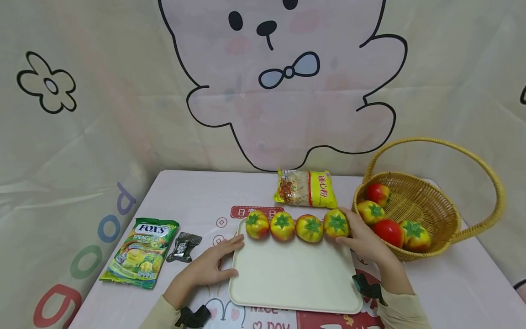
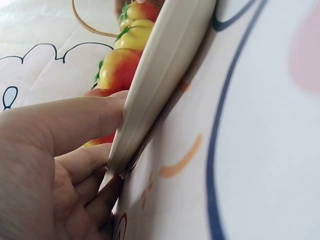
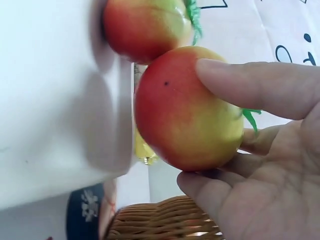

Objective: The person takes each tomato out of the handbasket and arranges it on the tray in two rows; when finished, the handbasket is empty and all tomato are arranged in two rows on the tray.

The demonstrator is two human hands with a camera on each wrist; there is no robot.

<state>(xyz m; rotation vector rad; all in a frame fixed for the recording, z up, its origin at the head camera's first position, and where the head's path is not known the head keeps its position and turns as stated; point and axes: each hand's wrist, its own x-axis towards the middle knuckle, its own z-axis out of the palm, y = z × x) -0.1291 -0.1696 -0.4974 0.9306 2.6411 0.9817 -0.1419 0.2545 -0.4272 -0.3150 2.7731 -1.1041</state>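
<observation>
A row of several red-and-yellow persimmons with green leafy tops runs along the far edge of a cream tray [image 1: 296, 278]. My right hand [image 1: 363, 235] grips the rightmost persimmon [image 1: 336, 222], thumb on one side and fingers round the other; the right wrist view shows this persimmon [image 3: 187, 110] beside its neighbour [image 3: 147, 27], at the tray's edge. My left hand [image 1: 209, 265] touches the tray's left edge with extended thumb and fingertips. In the left wrist view those fingers [image 2: 80, 125] meet the tray's side wall [image 2: 150, 85], partly hiding the nearest fruit.
At the right stands a wicker basket [image 1: 445, 233] with a tall handle, holding several fruits [image 1: 415, 235]. A yellow pasta bag [image 1: 306, 188] lies behind the tray. To the left are a green FOX'S candy bag [image 1: 139, 253] and a small black packet [image 1: 183, 246].
</observation>
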